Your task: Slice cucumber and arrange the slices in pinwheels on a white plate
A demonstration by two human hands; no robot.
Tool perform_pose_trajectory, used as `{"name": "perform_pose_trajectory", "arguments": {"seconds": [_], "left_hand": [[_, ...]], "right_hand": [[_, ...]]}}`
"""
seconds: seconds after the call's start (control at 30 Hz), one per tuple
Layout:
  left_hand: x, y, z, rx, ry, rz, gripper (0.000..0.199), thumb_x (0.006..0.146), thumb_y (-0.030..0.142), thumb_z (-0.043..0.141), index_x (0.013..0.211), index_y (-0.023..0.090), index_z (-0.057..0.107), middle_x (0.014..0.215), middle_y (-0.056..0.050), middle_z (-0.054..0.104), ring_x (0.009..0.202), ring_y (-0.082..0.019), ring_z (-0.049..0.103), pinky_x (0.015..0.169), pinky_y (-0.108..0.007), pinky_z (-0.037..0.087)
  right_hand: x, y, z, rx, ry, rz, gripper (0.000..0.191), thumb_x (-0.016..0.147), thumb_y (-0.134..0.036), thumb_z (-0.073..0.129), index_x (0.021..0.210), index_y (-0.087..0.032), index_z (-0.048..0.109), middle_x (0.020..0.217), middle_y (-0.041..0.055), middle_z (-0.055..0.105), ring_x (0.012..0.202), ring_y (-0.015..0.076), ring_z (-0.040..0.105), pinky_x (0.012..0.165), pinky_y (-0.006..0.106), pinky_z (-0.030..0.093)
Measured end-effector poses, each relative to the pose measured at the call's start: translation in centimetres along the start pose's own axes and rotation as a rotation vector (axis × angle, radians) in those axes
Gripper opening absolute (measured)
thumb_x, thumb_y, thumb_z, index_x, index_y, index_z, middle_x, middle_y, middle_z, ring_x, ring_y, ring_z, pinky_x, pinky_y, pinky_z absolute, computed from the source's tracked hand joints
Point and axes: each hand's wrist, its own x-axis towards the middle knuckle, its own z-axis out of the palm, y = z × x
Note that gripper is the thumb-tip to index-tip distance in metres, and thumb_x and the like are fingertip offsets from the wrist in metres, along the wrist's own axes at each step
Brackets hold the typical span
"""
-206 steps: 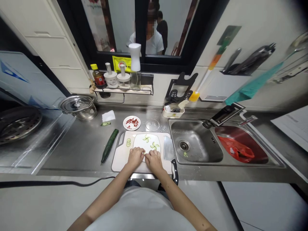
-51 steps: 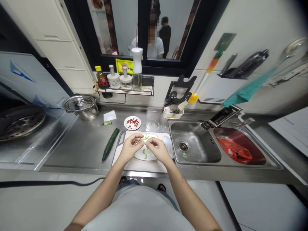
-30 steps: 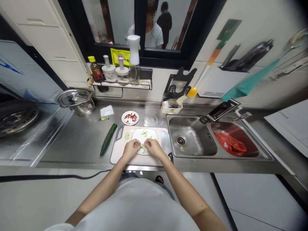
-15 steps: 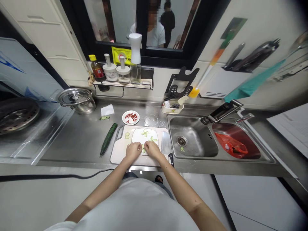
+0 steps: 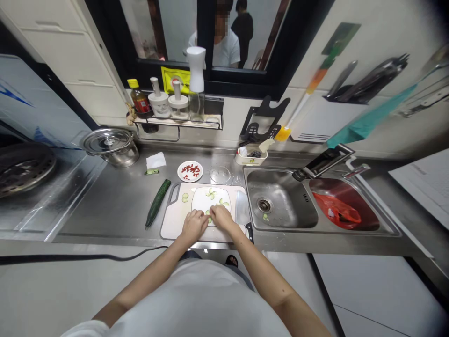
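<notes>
My left hand [image 5: 194, 225] and my right hand [image 5: 222, 217] meet at the front edge of a white plate [image 5: 199, 201]. Both have bent fingers pinching at small cucumber slices [image 5: 209, 213] between them; the fingertips partly cover these slices. Other cucumber slices [image 5: 211, 193] lie fanned out at the back of the plate, with more at its right side. The plate rests on a pale cutting board [image 5: 171, 220], where a few loose slices [image 5: 185, 197] lie left of the plate. A knife [image 5: 242, 208] lies along the board's right side, its dark handle toward me.
A whole cucumber [image 5: 157, 203] lies left of the board. Behind are a small plate of red pieces [image 5: 190, 172], a clear round lid [image 5: 220, 175] and white paper [image 5: 155, 160]. A lidded pot [image 5: 111, 145] stands back left. The sink [image 5: 280, 201] is at right, holding a red bag [image 5: 336, 210].
My left hand has turned slightly, its fingers now stretched further toward the slices at the plate's front. My right hand stays nearly in place.
</notes>
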Motion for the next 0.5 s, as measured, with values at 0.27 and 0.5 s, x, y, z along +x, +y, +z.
{"name": "perform_pose_trajectory", "arguments": {"seconds": [0.27,0.5], "left_hand": [[-0.01,-0.14,0.07,0.078,0.000,0.055,0.030,0.097,0.036,0.043,0.109,0.024,0.068,0.093,-0.007,0.062,0.088,-0.021,0.049,0.077,-0.035,0.035],[0.03,-0.06,-0.13,0.095,-0.041,0.069,0.032,0.098,0.036,0.040,0.110,0.024,0.067,0.095,-0.008,0.061,0.091,-0.021,0.049,0.079,-0.036,0.034]], "right_hand": [[-0.18,-0.18,-0.18,-0.066,0.001,-0.020,0.024,0.096,-0.019,0.042,0.099,-0.015,0.066,0.101,0.0103,0.066,0.096,0.0184,0.055,0.077,0.025,0.033],[-0.63,-0.38,0.37,-0.155,0.051,-0.033,0.024,0.094,-0.019,0.043,0.100,-0.015,0.066,0.104,0.0124,0.063,0.101,0.0229,0.052,0.082,0.028,0.034]]}}
